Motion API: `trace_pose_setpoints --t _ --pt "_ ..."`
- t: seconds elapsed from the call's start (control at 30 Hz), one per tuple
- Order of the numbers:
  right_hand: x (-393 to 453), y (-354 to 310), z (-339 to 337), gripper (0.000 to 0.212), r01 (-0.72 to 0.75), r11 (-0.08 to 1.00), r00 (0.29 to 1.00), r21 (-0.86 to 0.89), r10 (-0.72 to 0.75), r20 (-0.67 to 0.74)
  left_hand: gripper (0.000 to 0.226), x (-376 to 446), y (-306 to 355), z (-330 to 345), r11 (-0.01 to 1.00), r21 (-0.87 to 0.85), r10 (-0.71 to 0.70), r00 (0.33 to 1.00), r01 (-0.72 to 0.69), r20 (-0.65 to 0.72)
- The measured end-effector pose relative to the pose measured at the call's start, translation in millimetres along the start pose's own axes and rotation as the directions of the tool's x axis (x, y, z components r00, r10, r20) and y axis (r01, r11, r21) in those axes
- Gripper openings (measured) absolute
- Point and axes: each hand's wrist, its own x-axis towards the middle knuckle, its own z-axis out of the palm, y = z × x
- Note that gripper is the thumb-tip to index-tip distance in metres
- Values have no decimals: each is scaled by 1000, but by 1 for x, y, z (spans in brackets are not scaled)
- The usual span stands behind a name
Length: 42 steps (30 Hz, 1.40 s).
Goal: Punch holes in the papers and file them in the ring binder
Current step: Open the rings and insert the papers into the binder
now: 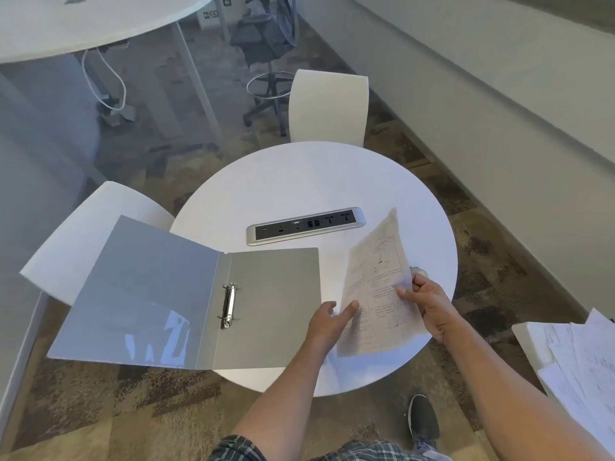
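A grey plastic ring binder (pixel 186 294) lies open on the round white desk (pixel 299 181), its left cover overhanging the edge above a white chair (pixel 96 227); its 2 metal rings (pixel 229 304) stand bare. Just right of it, both hands hold a printed paper sheet (pixel 376 287) tilted above the desk: the left hand (pixel 329 322) pinches its near-left edge, the right hand (pixel 429 301) grips its right edge. A silver socket strip (pixel 305 225) sits mid-desk. Loose white papers (pixel 579 357) pile at right, over patterned brown carpet (pixel 100 394).

Open binder (pixel 186 294) lies on round tabletop (pixel 299 181), rings (pixel 229 304) exposed. Left hand (pixel 327 322) and right hand (pixel 429 302) hold printed paper (pixel 376 277) above tabletop. Socket strip (pixel 306 225) beyond.
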Motion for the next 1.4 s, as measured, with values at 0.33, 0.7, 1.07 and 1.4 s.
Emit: trace_pose_setpoints --t 0.33,0.7,1.07,1.4 --pt "2 -16 17 64 -10 993 966 116 -21 259 52 -8 9 -44 724 -656 95 912 212 399" --pt "13 -20 86 49 82 968 951 -237 -4 310 73 -28 16 -149 758 -584 282 953 -291 -109" --pt "28 16 153 31 121 926 944 -357 4 331 68 -64 -26 -182 856 -374 247 918 -357 -311" --pt "26 34 170 56 201 748 948 -633 -312 -68 37 -68 -20 -174 942 -239 103 879 -237 -466"
